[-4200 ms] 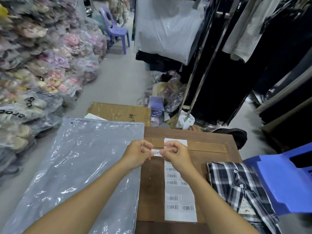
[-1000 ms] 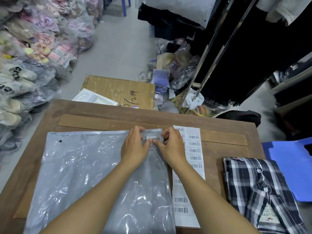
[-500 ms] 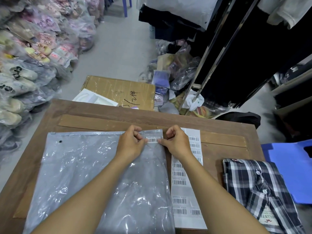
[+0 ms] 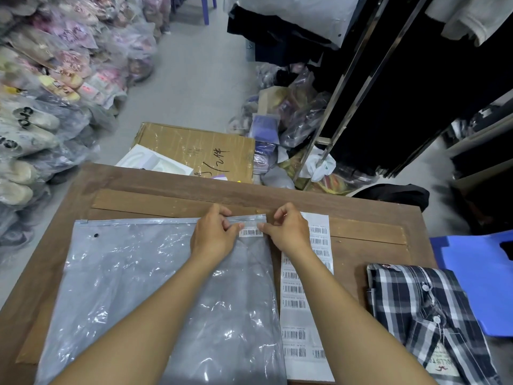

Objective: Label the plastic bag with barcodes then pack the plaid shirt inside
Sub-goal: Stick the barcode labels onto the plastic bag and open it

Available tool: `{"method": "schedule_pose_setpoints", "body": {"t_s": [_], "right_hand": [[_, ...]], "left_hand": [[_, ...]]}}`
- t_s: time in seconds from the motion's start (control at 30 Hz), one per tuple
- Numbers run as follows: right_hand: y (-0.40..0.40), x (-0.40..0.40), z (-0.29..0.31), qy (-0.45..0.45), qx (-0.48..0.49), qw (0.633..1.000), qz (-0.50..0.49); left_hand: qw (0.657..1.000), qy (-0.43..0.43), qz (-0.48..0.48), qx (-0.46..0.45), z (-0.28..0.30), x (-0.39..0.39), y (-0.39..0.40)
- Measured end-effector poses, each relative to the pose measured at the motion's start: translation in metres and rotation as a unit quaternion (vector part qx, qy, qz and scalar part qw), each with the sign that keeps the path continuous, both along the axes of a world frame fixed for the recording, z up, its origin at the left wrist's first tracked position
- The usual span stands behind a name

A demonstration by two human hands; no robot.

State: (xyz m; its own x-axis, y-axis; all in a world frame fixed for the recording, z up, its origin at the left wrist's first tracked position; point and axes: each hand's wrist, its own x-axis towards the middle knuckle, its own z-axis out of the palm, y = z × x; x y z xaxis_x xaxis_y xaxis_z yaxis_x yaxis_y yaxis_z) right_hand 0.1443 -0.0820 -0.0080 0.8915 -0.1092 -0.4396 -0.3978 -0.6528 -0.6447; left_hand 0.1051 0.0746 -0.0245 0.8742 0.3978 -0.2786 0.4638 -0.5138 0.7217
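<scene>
A clear grey plastic zip bag (image 4: 125, 273) lies flat on the wooden table (image 4: 369, 234), zip edge away from me. A small white barcode label (image 4: 251, 232) lies on the bag's far right corner, just under the zip strip. My left hand (image 4: 213, 236) pinches the label's left end and my right hand (image 4: 288, 232) pinches its right end, fingertips touching the bag. A long white sheet of barcode labels (image 4: 305, 290) lies right of the bag, partly under my right forearm. The folded plaid shirt (image 4: 424, 315) rests at the table's right edge.
A blue plastic chair (image 4: 477, 276) stands right of the table. Beyond the far edge, a cardboard box (image 4: 194, 148) and a white tray (image 4: 155, 162) sit on the floor. Bagged shoes (image 4: 41, 107) pile up on the left; a clothes rack (image 4: 361, 79) stands on the right.
The label came off the sheet and now sits on the bag's far right corner. The bag moved fully onto the table. In the last half second my hands drew slightly apart along the label.
</scene>
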Motion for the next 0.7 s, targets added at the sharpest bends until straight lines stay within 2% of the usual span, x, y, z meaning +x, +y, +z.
{"method": "schedule_pose_setpoints", "body": {"t_s": [0.1, 0.33, 0.4, 0.47, 0.57, 0.63, 0.7], "right_hand": [[-0.006, -0.001, -0.004, -0.029, 0.025, 0.999, -0.006], [-0.004, -0.013, 0.006, -0.104, -0.040, 0.990, 0.083], [0.001, -0.010, 0.017, -0.148, -0.064, 0.981, 0.106], [0.013, -0.004, 0.028, -0.196, -0.096, 0.962, 0.165], [0.039, 0.005, 0.033, -0.159, -0.112, 0.929, 0.314], [0.055, 0.007, 0.032, -0.113, -0.125, 0.915, 0.367], [0.066, 0.005, 0.028, -0.106, -0.155, 0.903, 0.387]], "left_hand": [[1.000, -0.009, -0.007, -0.015, -0.004, 0.002, 0.005], [0.996, -0.012, -0.083, 0.032, 0.001, -0.002, 0.002], [0.997, -0.014, -0.074, 0.009, 0.007, -0.004, 0.002], [0.998, -0.016, -0.036, -0.058, 0.015, -0.006, 0.004], [0.985, -0.040, 0.007, -0.166, 0.022, -0.014, 0.012], [0.982, -0.046, 0.029, -0.183, 0.022, -0.023, 0.022], [0.983, -0.027, 0.066, -0.169, 0.020, -0.033, 0.034]]}}
